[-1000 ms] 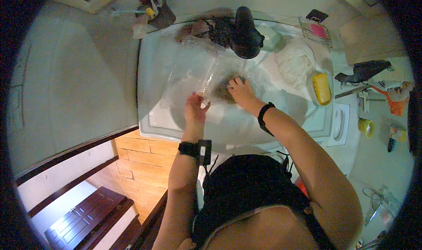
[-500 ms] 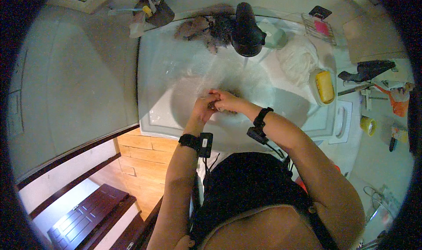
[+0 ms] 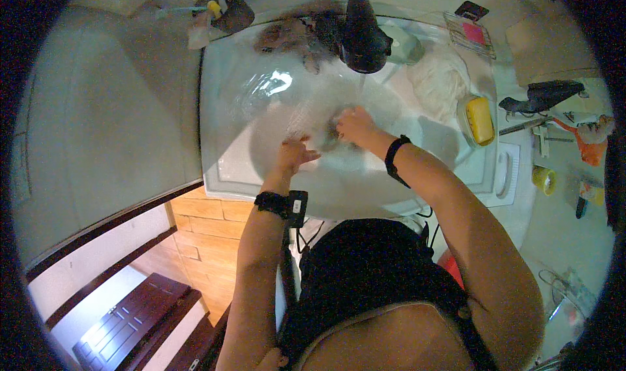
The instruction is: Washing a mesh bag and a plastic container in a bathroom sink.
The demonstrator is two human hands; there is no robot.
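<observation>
Both my hands are low over the white sink [image 3: 228, 165], which has water in it. My left hand [image 3: 297, 154] is open near the middle of the basin, its fingers apart and nothing visible in them. My right hand [image 3: 355, 127] is further forward and to the right, below the black faucet [image 3: 364, 48]. Its fingers curl down over something dark at the fingertips, too hidden and blurred to name. The two hands are apart. Each wrist wears a black band, and a small box is on the left one.
Grey-brown wet cloth [image 3: 287, 37] lies on the sink's back ledge, left of the faucet. Right of it are a pale green object [image 3: 403, 45], a bundled white cloth [image 3: 440, 84] and a yellow soap bar [image 3: 480, 120] in a dish. A wire rack [image 3: 471, 35] stands in the corner.
My hands were together over the basin and have separated. The right hand has moved forward and right, toward the faucet; the left has shifted slightly left and opened.
</observation>
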